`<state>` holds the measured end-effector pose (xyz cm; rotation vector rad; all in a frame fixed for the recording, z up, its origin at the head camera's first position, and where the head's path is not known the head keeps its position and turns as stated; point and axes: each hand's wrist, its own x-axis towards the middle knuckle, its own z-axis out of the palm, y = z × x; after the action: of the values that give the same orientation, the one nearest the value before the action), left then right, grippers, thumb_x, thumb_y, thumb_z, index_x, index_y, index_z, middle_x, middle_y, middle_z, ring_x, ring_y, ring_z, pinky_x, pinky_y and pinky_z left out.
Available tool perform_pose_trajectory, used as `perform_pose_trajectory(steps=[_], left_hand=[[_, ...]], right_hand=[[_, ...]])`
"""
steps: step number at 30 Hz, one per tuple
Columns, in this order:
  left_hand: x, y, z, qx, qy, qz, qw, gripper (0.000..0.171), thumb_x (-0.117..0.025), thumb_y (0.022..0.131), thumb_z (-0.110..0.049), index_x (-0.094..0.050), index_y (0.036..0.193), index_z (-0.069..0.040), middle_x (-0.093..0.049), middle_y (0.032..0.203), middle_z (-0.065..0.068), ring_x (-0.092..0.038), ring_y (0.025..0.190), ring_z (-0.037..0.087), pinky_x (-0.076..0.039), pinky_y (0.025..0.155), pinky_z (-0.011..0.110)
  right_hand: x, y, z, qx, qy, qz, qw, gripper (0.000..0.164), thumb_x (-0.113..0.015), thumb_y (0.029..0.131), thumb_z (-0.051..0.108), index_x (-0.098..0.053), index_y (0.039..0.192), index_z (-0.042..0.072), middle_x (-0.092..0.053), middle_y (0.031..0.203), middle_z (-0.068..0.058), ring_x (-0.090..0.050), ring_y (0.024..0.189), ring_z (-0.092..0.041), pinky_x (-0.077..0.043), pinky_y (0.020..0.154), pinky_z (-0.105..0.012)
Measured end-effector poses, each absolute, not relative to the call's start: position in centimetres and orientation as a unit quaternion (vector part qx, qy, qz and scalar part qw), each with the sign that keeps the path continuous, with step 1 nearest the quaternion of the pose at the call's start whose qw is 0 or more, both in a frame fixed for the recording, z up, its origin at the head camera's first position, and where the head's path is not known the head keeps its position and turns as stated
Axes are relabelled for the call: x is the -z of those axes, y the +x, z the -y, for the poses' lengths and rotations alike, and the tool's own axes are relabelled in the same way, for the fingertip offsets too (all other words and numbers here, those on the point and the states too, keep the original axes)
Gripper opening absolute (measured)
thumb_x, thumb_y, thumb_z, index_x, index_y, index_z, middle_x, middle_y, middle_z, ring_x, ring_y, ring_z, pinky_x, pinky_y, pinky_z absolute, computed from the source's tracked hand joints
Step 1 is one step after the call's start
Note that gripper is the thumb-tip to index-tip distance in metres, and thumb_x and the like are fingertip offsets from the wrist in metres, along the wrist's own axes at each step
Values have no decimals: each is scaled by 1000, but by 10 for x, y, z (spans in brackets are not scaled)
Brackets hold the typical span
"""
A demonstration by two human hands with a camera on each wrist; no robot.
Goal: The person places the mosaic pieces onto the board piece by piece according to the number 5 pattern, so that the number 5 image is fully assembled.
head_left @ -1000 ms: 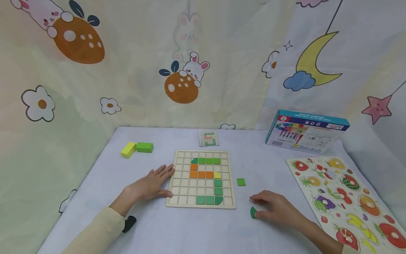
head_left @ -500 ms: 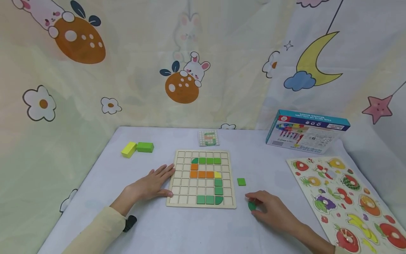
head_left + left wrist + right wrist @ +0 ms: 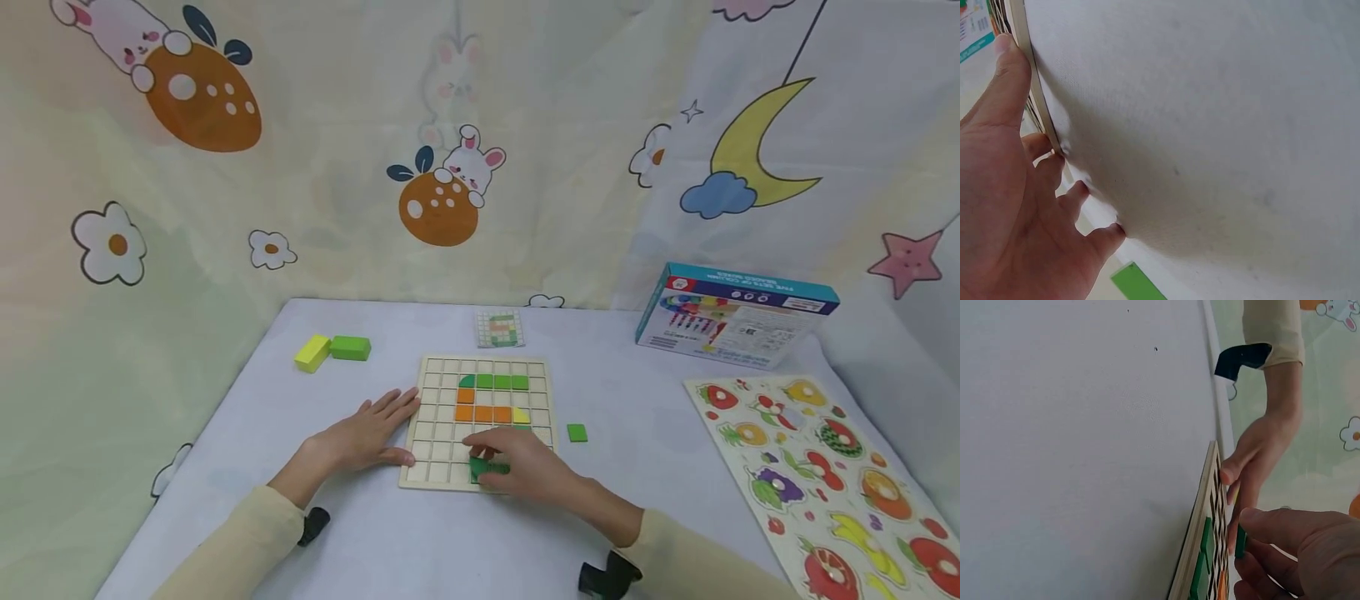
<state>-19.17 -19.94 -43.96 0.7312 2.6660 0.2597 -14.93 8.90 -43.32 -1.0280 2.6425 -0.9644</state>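
A wooden grid board (image 3: pixel 433 450) lies mid-table, bearing green, orange and yellow tiles in a shape like a figure five. My left hand (image 3: pixel 371 433) rests at its left edge, fingers spread and thumb on the rim; the left wrist view shows that thumb against the board's side. Over the board's lower rows is my right hand (image 3: pixel 528 467). It pinches a green quarter-round tile (image 3: pixel 1241 542) between thumb and fingers, close to the left end of the bottom green row. The hand hides the lower right tiles in the head view. A loose green square tile (image 3: pixel 577 432) lies right of the board.
A small pattern card (image 3: pixel 499 328) lies behind the board. At the back left are a yellow block (image 3: pixel 312 354) and a green block (image 3: pixel 350 348). A printed box (image 3: pixel 735 317) stands at the back right, with a fruit-picture board (image 3: pixel 817 475) in front of it.
My right hand has picked up the green quarter-round tile from the table and carried it left over the board's lower rows. The left hand stays at the board's edge.
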Motion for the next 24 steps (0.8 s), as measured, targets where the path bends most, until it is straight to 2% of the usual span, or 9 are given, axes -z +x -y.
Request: perform_pose_trajectory(steps=[5,12,20,24], left_hand=[[441,-192,199,-86,254,-946,180,94,-57,85,-62,-19,156,-13,-10,165,4,-9,151,33,-19,118,60],[441,-194,200,-75,257,-947,178,94,-57,85,-62,-18,156,-13,-9,165,5,-10,151,34,-20,118,60],[440,-193,200,-85,260,-945,180,93,-56,86,-62,-18,156,-12,-9,165,6,-9,151,35,-19,118,61],[441,-192,199,-91,256,-945,180,94,-57,86,-61,-19,156,-12,-10,165,6,-10,151,34,-19,118,61]], right_hand=[[439,-154,-64,290,-348,-887,85,40,-75,83,11,-66,122,10,-70,100,4,-59,89,-6,-51,80,-18],[443,-152,-55,271,-344,-896,71,38,-76,83,10,-68,119,11,-68,97,4,-54,87,-6,-50,80,-18],[440,-149,-57,270,-336,-899,82,39,-77,82,12,-69,120,13,-70,104,6,-54,91,-6,-50,84,-19],[437,-151,-67,297,-338,-888,89,39,-75,85,16,-67,122,13,-69,112,5,-59,97,-9,-51,88,-23]])
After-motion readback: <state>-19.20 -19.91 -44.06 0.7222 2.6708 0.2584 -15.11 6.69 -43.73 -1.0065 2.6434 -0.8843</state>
